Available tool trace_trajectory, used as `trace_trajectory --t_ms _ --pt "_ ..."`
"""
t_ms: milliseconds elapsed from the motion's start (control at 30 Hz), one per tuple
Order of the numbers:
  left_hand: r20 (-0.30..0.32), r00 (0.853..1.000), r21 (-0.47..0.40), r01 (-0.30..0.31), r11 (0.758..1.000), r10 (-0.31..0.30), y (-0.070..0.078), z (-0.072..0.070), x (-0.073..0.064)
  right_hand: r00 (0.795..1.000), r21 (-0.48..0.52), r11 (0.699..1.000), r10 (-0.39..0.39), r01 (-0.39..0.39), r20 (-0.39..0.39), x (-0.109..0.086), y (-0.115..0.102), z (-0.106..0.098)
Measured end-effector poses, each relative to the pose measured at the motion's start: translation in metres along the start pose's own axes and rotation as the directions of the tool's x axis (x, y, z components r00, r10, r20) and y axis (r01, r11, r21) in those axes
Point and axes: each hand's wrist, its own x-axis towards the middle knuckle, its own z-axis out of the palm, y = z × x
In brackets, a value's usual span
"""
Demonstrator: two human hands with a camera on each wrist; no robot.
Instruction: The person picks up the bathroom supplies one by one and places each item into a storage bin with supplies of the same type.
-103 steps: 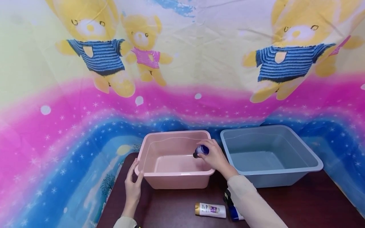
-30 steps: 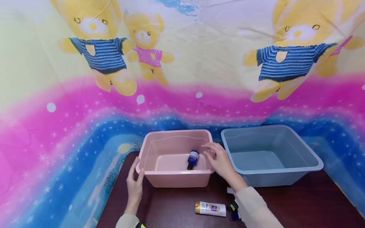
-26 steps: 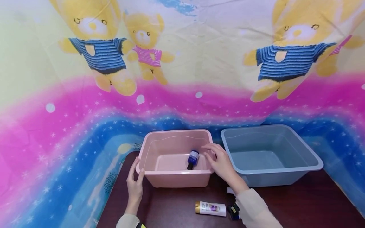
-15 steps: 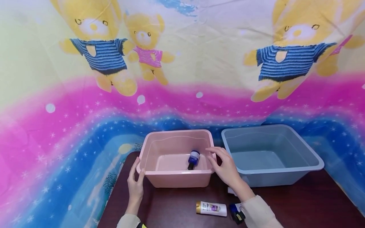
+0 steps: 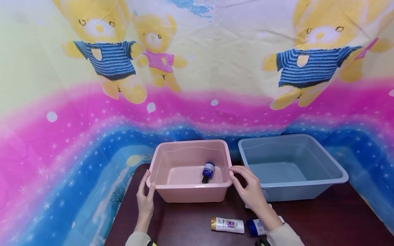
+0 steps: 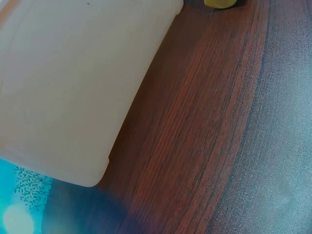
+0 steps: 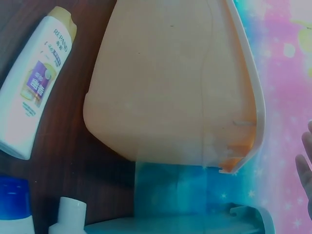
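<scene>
A small dark blue bottle with a white label and black cap lies in the pink basin, towards its right front. My left hand rests at the basin's left front corner, fingers extended along the rim. At the right rim is my right hand, fingertips right at the edge, holding nothing. In front of the basin lies a white shampoo bottle with a gold cap. A white bottle with a blue cap lies beside it, partly hidden by my right forearm.
A grey-blue basin stands right of the pink one. Another white item shows near the blue-capped bottle in the right wrist view. The dark wooden table ends at a cartoon-bear cloth behind.
My right hand has let go of the dark blue bottle inside the pink basin, then drawn back right to the rim. My left hand has stayed at the corner.
</scene>
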Motion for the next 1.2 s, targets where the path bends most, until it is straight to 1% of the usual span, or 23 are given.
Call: trace_trajectory --t_ms 133,233,467,567,700,800,1000,1067,1200 --pt "-0.001 1.000 -0.004 -0.007 1.000 0.007 0.000 0.000 0.000 0.999 0.008 1.000 -0.022 0.023 -0.032 -0.007 -0.002 -0.004" --pt "-0.003 1.000 -0.011 -0.012 1.000 0.012 -0.001 0.000 0.000 0.999 0.008 0.999 -0.034 0.034 -0.043 -0.011 -0.003 -0.007" --pt "-0.002 1.000 -0.026 0.005 1.000 -0.005 -0.002 -0.001 -0.001 0.998 0.015 1.000 -0.019 0.020 -0.053 -0.020 -0.008 -0.013" --pt "0.002 1.000 -0.030 0.012 0.999 -0.012 -0.001 0.000 0.000 0.998 0.027 0.999 -0.031 0.032 -0.057 -0.025 -0.008 -0.015" --pt "-0.001 1.000 -0.045 0.012 0.999 -0.012 -0.001 0.001 0.000 0.999 0.006 1.000 -0.017 0.017 -0.049 -0.034 -0.009 -0.016" --pt "-0.003 1.000 -0.049 0.015 0.999 -0.015 0.000 0.001 0.001 0.999 -0.009 1.000 -0.005 0.005 -0.045 -0.038 -0.015 -0.018" --pt "-0.012 0.999 -0.047 0.031 0.998 -0.031 0.000 0.001 0.001 0.998 -0.007 1.000 -0.027 0.027 -0.055 -0.040 -0.031 -0.025" --pt "-0.014 1.000 -0.050 0.027 0.998 -0.028 -0.001 0.001 0.001 0.998 -0.007 1.000 -0.026 0.025 -0.059 -0.043 -0.029 -0.026" --pt "-0.011 1.000 -0.049 0.025 0.998 -0.026 -0.001 0.001 0.001 0.998 -0.006 1.000 -0.012 0.012 -0.063 -0.056 -0.011 -0.025"
